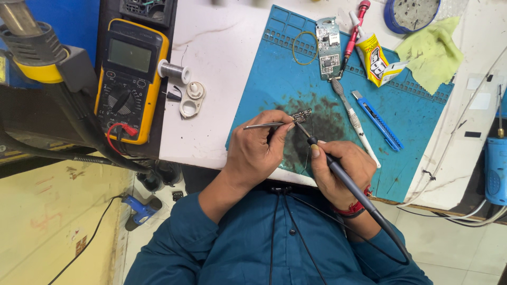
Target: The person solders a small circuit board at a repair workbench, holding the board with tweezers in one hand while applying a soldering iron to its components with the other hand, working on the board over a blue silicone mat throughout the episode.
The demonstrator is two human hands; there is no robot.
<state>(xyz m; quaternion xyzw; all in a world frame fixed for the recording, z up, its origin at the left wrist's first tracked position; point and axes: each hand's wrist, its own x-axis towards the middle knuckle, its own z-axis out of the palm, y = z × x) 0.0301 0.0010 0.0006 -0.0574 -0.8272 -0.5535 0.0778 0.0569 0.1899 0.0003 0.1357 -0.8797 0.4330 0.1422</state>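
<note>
A small dark circuit board [302, 115] lies on a stained blue work mat [274, 79]. My left hand [259, 153] pinches thin metal tweezers [264, 125] whose tips point right toward the board. My right hand [340, 169] grips a black soldering iron [343, 177] like a pen. The iron's tip touches the near edge of the small board, and its cable trails down past my wrist over my blue shirt.
A yellow multimeter [129, 79] sits at the left, with a solder spool [174, 70] and a white ring part [191, 99] beside it. On the mat lie a green circuit board [328, 47], rubber band [304, 47], red screwdriver [355, 31], glue tube [376, 60], brush [351, 113] and blue knife [377, 120]. A green cloth [430, 50] lies at the right.
</note>
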